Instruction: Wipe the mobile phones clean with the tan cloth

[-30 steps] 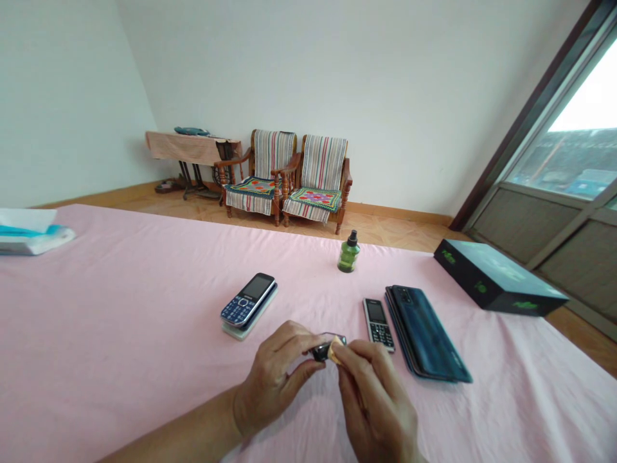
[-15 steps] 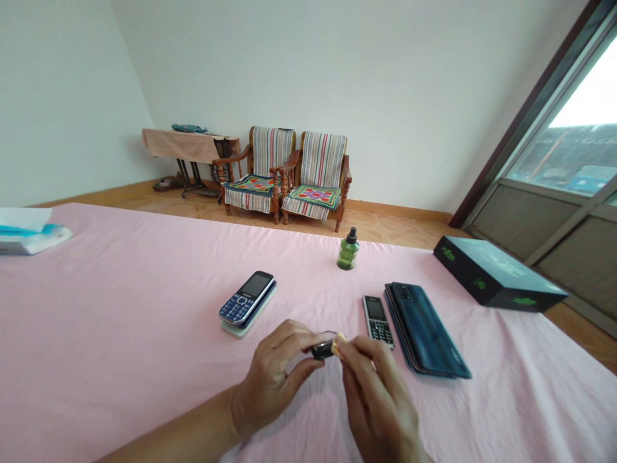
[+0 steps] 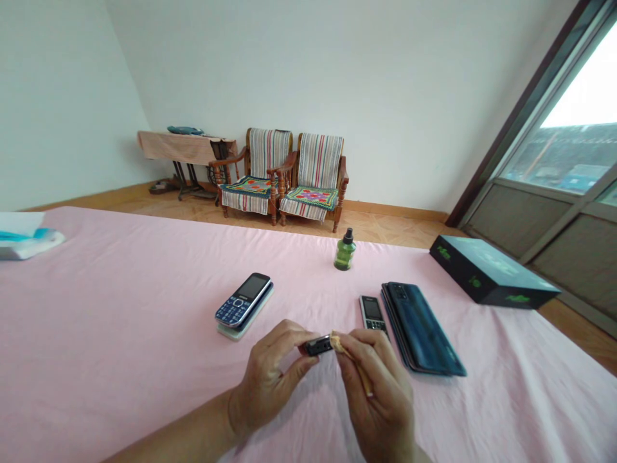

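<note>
Between its thumb and fingers, my left hand (image 3: 274, 366) grips a small black device (image 3: 318, 346), seen edge-on, that looks like a mobile phone. My right hand (image 3: 378, 386) pinches a crumpled yellowish cloth (image 3: 337, 342) against the device's right end. A strip of the cloth also shows below the right fingers. Left of my hands, a blue keypad phone (image 3: 243, 299) lies on top of other phones. Just beyond my right hand is a small keypad phone (image 3: 372, 310), its lower part hidden by the fingers. Dark blue smartphones (image 3: 427, 331) lie stacked to its right.
A pink cloth (image 3: 120, 308) covers the table. Farther back stands a green bottle (image 3: 344, 252) with a black cap. At the right is a black box (image 3: 491, 270); at the far left, a white and blue packet (image 3: 29, 241). Two wooden armchairs (image 3: 313, 167) stand by the wall.
The yellowish cloth has shifted in my right hand, and more of it shows beneath the fingers. The device is turned slightly, showing more of its edge. The view has shifted a little.
</note>
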Available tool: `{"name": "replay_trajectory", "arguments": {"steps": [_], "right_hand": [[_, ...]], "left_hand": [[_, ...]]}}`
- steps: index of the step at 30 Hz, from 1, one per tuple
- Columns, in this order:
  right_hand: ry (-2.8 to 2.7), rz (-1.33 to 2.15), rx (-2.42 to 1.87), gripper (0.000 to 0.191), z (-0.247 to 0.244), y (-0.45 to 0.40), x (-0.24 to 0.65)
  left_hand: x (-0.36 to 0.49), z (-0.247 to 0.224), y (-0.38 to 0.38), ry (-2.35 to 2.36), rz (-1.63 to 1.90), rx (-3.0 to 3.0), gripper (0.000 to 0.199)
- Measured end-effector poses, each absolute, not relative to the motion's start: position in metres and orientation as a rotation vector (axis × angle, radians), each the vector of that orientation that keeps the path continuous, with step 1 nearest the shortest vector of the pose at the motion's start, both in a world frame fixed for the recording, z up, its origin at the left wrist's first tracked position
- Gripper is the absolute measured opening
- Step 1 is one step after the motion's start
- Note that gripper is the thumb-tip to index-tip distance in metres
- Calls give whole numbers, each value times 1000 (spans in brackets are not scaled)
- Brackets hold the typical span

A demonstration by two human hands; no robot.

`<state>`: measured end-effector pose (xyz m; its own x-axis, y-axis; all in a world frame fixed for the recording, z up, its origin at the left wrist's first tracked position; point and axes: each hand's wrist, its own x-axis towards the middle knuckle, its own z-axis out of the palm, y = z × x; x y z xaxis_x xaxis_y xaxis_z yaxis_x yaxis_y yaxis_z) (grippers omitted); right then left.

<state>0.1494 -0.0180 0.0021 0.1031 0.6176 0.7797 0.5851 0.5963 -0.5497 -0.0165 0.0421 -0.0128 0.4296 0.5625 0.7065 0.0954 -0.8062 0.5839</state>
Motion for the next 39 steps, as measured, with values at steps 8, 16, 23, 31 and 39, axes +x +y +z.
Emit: {"name": "replay_trajectory", "arguments": {"steps": [8,16,23,31,39], "right_hand": [[-1478,158,-1108,18,-16,-9,148],[-1626,296,-1340,19,-31,-5,155],[-1588,186,-1369,19,-31,0,164],[-1564,103,-1331,15,-26,0,167],[-1803,176,-1168,24,-33,-5,143]], "left_hand": [[-17,-16,41,614,1317,2145,13],[-20,-12,40,800,1310,2162,24],[-20,-13,43,947,1145,2154,11],[-15,-15,46,894,890,2194,14],[-14,-18,48,895,927,2081,12]]}}
